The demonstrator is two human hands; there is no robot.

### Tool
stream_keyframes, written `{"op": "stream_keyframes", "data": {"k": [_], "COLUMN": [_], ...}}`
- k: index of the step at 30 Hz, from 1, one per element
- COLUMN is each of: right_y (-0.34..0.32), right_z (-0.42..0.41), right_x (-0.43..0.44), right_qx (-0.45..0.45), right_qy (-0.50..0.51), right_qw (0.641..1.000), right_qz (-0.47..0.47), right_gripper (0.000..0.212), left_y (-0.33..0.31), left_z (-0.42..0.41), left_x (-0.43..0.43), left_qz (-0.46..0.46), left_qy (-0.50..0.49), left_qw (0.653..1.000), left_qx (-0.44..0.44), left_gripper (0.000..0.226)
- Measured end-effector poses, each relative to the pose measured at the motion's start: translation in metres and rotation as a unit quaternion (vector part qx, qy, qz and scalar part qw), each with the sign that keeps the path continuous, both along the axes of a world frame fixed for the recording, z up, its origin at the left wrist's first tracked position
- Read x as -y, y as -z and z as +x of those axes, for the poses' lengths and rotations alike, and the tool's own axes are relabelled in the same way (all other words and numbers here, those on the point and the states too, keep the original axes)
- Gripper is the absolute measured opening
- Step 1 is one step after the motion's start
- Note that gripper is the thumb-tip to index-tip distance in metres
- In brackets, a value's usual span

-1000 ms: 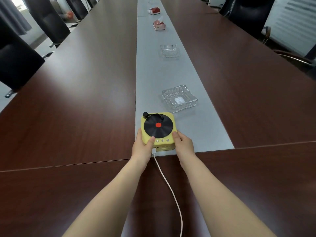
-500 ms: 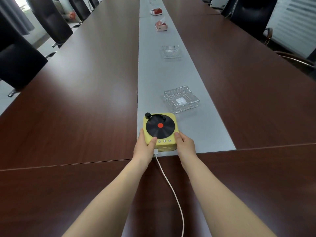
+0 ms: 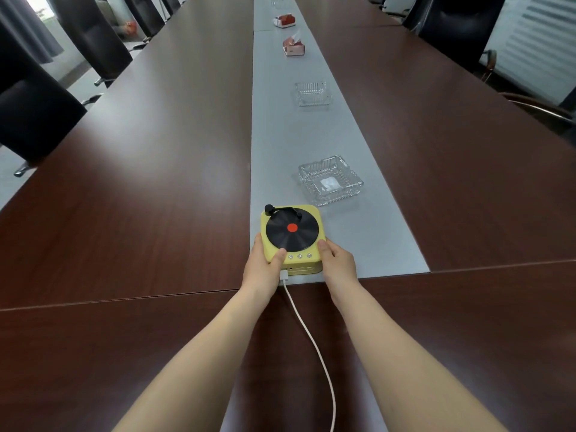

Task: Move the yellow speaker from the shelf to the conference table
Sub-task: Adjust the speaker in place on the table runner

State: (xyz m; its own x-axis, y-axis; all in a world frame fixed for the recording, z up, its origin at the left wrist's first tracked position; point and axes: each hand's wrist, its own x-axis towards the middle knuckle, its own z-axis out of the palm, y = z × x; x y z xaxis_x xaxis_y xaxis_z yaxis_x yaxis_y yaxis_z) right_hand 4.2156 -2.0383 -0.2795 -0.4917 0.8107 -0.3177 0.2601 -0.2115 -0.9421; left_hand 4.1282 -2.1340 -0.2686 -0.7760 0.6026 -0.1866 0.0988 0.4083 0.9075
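- Yellow speaker [image 3: 293, 236], shaped like a small turntable with a black disc and red centre, sits on the grey centre strip [image 3: 280, 145] of the long bench [image 3: 156, 182], at the strip's near end.
- Left hand [image 3: 263, 266] grasps the speaker's left side, thumb laid on the top near the disc's edge; this grip is closed around the body.
- Right hand [image 3: 338, 263] grasps the right side in the same way, thumb on the top corner.
- White cable [image 3: 311, 341] plugs into the speaker's near face, between the two grips, and trails back toward the person.
- Glass ashtray [image 3: 330, 179] stands just beyond the right grip, close to the speaker but apart from it.
- Second ashtray [image 3: 311, 93] and two red-and-white boxes [image 3: 293, 46] lie well beyond the grips along the strip.
- Black chairs [image 3: 37, 120] line the bench edges.
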Motion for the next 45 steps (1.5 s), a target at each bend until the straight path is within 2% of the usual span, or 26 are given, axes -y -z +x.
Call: {"op": "stream_keyframes", "data": {"k": [7,14,28,34,38,42,45], "right_y": [0.001,-0.002,-0.003,-0.004,-0.005,-0.006,-0.006], "right_z": [0.001,0.002,0.003,0.002,0.002,0.002,0.002], "right_x": [0.000,-0.001,0.000,0.000,0.001,0.000,0.001], "right_qx": [-0.003,-0.020,-0.012,-0.010,-0.016,-0.015,-0.016], "right_qy": [-0.007,-0.002,0.006,0.005,0.005,0.001,0.000], "right_qw": [1.000,1.000,1.000,1.000,1.000,1.000,0.999], "right_qz": [0.003,-0.018,-0.023,-0.022,-0.025,-0.025,-0.029], "right_gripper": [0.031,0.028,0.030,0.029,0.029,0.029,0.028], "left_y": [-0.002,-0.007,0.000,0.004,0.005,0.004,0.005], "left_z": [0.002,0.002,0.000,-0.002,-0.003,-0.003,-0.003], "left_x": [0.001,0.001,0.001,0.002,0.002,0.001,0.001], "left_qz": [-0.003,-0.015,-0.025,-0.024,-0.031,-0.013,-0.014], "left_qy": [-0.004,-0.005,0.002,0.002,-0.002,-0.001,0.003], "left_qw": [1.000,1.000,0.999,0.999,0.999,1.000,0.999], "left_qx": [-0.001,0.015,0.025,0.023,0.035,0.027,0.029], "left_gripper": [0.041,0.057,0.059,0.050,0.057,0.045,0.048]}}
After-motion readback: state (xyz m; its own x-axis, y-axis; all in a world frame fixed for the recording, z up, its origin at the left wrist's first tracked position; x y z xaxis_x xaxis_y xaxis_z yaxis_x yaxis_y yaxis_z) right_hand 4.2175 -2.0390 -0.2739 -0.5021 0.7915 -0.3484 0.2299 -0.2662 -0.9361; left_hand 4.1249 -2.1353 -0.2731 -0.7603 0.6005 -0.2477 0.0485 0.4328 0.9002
